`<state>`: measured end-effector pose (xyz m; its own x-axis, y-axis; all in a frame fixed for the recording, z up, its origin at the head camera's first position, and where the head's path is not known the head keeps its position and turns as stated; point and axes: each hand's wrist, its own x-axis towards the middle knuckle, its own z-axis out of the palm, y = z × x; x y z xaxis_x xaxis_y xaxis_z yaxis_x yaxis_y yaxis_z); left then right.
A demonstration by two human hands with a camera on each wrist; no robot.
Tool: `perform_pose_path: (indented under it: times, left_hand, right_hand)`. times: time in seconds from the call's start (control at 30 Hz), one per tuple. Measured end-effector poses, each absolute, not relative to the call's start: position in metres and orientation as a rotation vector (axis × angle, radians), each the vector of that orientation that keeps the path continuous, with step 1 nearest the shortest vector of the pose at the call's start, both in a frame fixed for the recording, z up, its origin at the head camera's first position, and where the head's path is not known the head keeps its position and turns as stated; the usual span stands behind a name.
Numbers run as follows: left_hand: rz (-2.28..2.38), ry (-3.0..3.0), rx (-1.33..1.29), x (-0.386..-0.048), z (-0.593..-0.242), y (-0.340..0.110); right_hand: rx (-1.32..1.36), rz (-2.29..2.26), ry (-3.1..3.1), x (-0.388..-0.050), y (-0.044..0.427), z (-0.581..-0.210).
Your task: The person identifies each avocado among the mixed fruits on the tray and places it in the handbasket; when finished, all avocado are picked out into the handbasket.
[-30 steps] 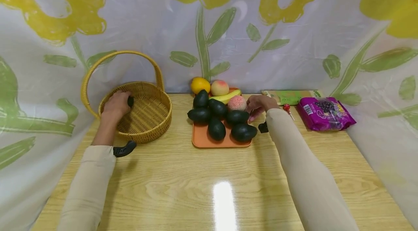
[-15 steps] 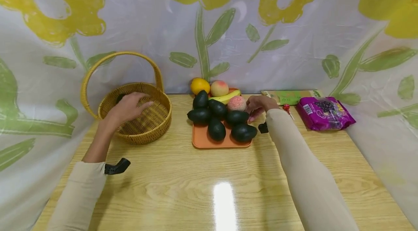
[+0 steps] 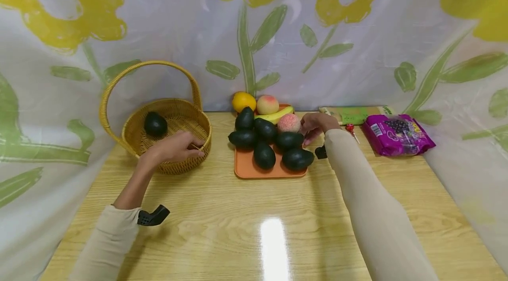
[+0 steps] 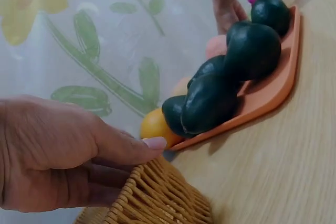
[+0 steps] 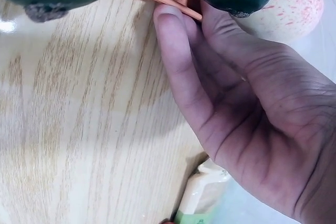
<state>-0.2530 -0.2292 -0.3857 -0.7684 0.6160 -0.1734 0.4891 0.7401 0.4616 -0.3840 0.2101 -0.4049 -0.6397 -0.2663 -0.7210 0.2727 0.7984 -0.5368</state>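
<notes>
In the head view my left hand (image 3: 174, 147) reaches across a wicker basket (image 3: 132, 133) to its right rim. The left wrist view has the thumb on the basket rim (image 4: 137, 177) and the other fingers curled on its inner side, pinching it. One dark green avocado (image 3: 155, 124) lies in the basket. At an orange tray (image 3: 270, 174), my right hand (image 3: 315, 125) pinches the right edge; avocado and peach partly hide the grip in the right wrist view. Several avocados (image 3: 263, 155) fill the tray's front, with a speckled peach (image 3: 289, 123) beside the right hand.
Behind the avocados are a banana (image 3: 275, 115), a lemon (image 3: 244, 102) and another peach (image 3: 267, 104). To the right lie a lollipop (image 3: 351, 130), a green packet (image 3: 353, 115) and a purple bag (image 3: 398, 135). A flowered cloth (image 3: 166, 16) hangs behind the table.
My left hand has let go of the avocado in the basket, then moved right and toward me to the basket's right rim. The right hand has stayed at the tray edge.
</notes>
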Motion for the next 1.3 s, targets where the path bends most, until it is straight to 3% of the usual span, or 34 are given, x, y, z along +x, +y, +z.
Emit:
perform_pose_path:
  times: [0.7, 1.0, 1.3]
  left_hand:
    - [0.578, 2.531, 0.968, -0.248, -0.384, -0.224]
    - [0.617, 2.658, 0.856, -0.253, -0.373, -0.204]
    - [0.719, 2.761, 0.983, -0.258, -0.362, -0.165]
  right_hand:
    - [-0.014, -0.771, 2.154, -0.383, 0.215, -0.404]
    - [-0.047, -0.774, 2.143, -0.380, 0.215, -0.398]
    - [-0.053, -0.751, 2.141, -0.382, 0.213, -0.398]
